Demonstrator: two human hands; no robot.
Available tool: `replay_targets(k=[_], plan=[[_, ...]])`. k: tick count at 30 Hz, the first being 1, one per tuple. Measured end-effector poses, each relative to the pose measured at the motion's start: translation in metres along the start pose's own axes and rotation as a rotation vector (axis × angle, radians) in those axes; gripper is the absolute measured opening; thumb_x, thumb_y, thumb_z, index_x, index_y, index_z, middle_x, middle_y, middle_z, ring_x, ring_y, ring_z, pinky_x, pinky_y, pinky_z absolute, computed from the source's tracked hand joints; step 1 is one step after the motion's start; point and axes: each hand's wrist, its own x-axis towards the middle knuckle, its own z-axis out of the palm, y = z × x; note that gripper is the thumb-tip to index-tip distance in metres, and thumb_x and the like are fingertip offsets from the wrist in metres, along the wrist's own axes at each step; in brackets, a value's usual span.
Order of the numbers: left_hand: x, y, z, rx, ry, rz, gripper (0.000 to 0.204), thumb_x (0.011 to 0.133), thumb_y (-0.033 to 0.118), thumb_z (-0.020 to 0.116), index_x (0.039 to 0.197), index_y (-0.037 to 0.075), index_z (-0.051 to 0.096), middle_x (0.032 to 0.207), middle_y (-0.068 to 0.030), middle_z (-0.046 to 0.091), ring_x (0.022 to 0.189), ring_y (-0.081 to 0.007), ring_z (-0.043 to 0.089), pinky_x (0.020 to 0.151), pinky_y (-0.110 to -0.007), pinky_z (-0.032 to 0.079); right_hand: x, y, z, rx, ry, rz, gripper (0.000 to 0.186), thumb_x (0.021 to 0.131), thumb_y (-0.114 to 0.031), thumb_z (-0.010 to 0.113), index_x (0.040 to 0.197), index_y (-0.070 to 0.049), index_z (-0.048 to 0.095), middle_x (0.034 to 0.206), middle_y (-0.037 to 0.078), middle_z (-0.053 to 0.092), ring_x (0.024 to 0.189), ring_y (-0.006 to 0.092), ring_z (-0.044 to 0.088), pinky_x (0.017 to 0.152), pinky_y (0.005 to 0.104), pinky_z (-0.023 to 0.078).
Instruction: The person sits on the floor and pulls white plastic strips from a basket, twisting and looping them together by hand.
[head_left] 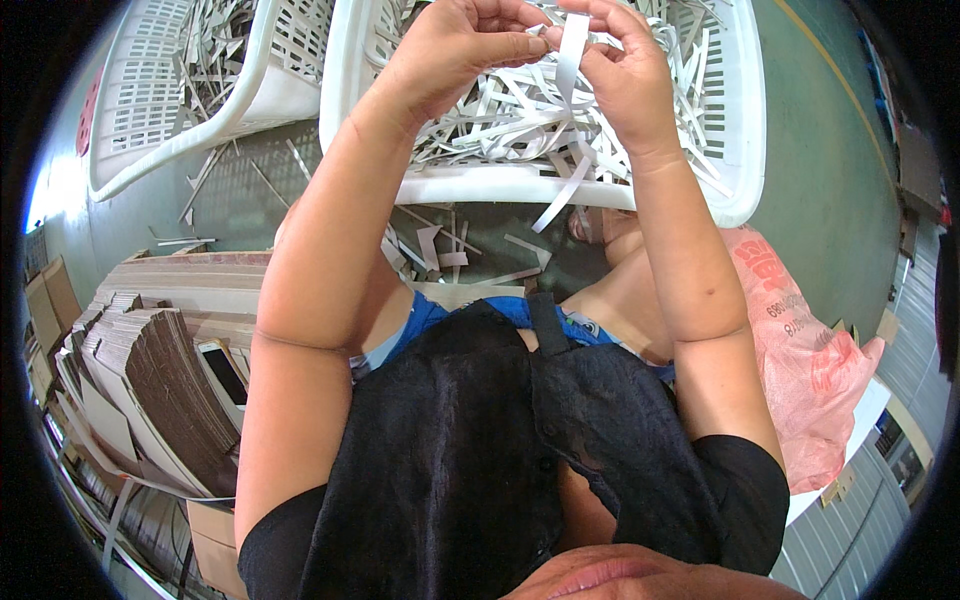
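Note:
Both my hands are raised together over a white plastic basket [500,188] in front of me. My right hand [628,88] pinches a white strip [571,62], which looks like paper or card, between thumb and fingers. Close beside it, my left hand [450,50] has thumb and forefinger pressed together at a small pale piece near the same strip. Whether that piece is part of the strip I cannot tell. Beneath my hands the basket holds a tangle of loose white strips [490,140]. A strip [562,195] hangs over the near rim.
A second white basket [170,160] with grey-white strips stands at the left. Scraps [428,248] litter the floor before my legs. Left of me are stacked cardboard sheets [150,375] with a phone [224,370] on them. A pink woven sack [800,390] lies at my right.

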Motion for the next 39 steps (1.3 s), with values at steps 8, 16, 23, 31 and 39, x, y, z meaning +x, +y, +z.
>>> replay_targets(k=[8, 16, 23, 31, 39], plan=[[-0.002, -0.001, 0.002, -0.034, 0.022, 0.021, 0.022, 0.091, 0.009, 0.078, 0.108, -0.002, 0.071, 0.096, -0.0035, 0.072, 0.084, -0.0094, 0.066, 0.076, -0.022, 0.052, -0.006, 0.021, 0.001, 0.023, -0.029, 0.02, 0.016, 0.1, -0.017, 0.068, 0.104, -0.002, 0.072, 0.092, 0.001, 0.071, 0.083, 0.0052, 0.063, 0.072, 0.0209, 0.05], [0.001, -0.009, 0.01, -0.077, 0.044, 0.087, 0.013, 0.092, 0.004, 0.073, 0.104, 0.001, 0.07, 0.093, -0.0023, 0.071, 0.079, -0.009, 0.065, 0.074, -0.022, 0.052, -0.006, 0.02, -0.002, -0.074, -0.037, 0.022, 0.016, 0.1, -0.018, 0.068, 0.1, -0.002, 0.071, 0.084, -0.004, 0.067, 0.075, 0.0027, 0.055, 0.066, 0.0199, 0.044], [0.003, -0.008, 0.004, -0.193, 0.118, 0.127, 0.024, 0.086, 0.002, 0.079, 0.108, -0.003, 0.071, 0.098, -0.0074, 0.072, 0.087, -0.0142, 0.066, 0.081, -0.027, 0.053, 0.007, 0.036, -0.015, 0.432, 0.132, 0.176, 0.019, 0.101, -0.013, 0.059, 0.107, 0.001, 0.07, 0.097, 0.006, 0.074, 0.083, 0.0137, 0.067, 0.075, 0.0283, 0.055], [0.011, -0.005, -0.064, -0.502, 0.361, 0.134, 0.008, 0.093, -0.002, 0.065, 0.098, 0.003, 0.068, 0.083, -0.0031, 0.068, 0.07, -0.0121, 0.063, 0.068, -0.025, 0.053, 0.036, 0.04, -0.116, 1.007, 0.314, 0.318, 0.024, 0.099, -0.018, 0.056, 0.08, -0.004, 0.06, 0.084, 0.013, 0.066, 0.07, 0.0195, 0.055, 0.068, 0.037, 0.045], [0.014, -0.003, -0.105, -0.492, 0.355, 0.253, 0.012, 0.093, 0.0, 0.068, 0.106, -0.001, 0.069, 0.087, -0.0049, 0.069, 0.074, -0.0135, 0.064, 0.071, -0.026, 0.054, 0.034, 0.009, -0.166, 0.308, 1.167, 0.097, 0.022, 0.095, -0.017, 0.066, 0.108, 0.0, 0.062, 0.104, 0.01, 0.067, 0.091, 0.0221, 0.062, 0.087, 0.0443, 0.051]])
